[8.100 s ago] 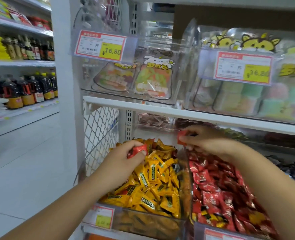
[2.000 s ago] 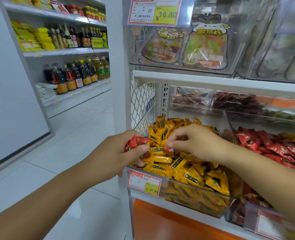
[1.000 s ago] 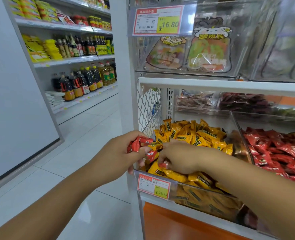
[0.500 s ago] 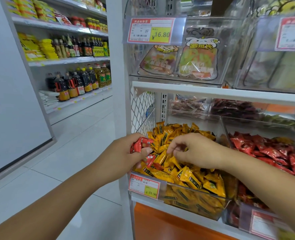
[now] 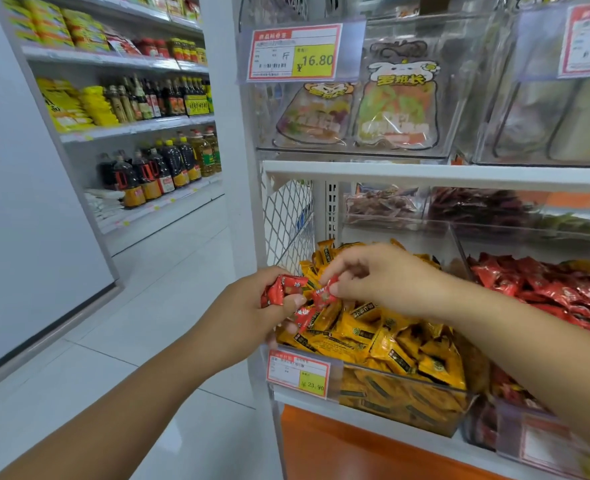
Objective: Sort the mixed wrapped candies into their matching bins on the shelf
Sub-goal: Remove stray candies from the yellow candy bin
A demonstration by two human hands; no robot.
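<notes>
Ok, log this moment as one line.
left hand: grips red candies | right hand: pinches one red candy above yellow-candy bin | red-candy bin: adjacent, to the right

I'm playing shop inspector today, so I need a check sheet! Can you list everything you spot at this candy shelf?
Surface: white shelf board above the candy bins.
Job's things: yellow wrapped candies fill the clear yellow candy bin; red wrapped candies are piled to its right.
Clutter: nothing seen.
Grippers: left hand grips a bunch of red candies; right hand pinches one red candy over the yellow candy bin.
Cables: nothing seen.
Surroundings: 16.80 price tag; 23.90 price tag; sauce bottles on the aisle shelves; tiled floor.
</notes>
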